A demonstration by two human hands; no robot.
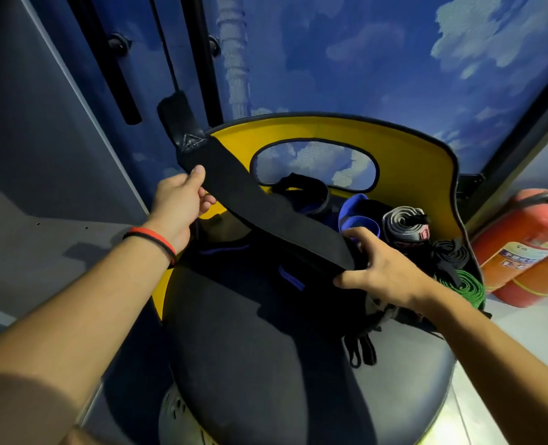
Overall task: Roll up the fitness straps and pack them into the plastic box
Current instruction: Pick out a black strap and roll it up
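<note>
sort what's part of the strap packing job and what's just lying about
Job:
black strap, gripped by left hand and right hand
grey roll
black roll
green band
blue band

Lying about:
fire extinguishers
yellow chair

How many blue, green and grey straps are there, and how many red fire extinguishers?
Blue strap: 1
Green strap: 1
Grey strap: 1
Red extinguishers: 2
Total: 5
</note>
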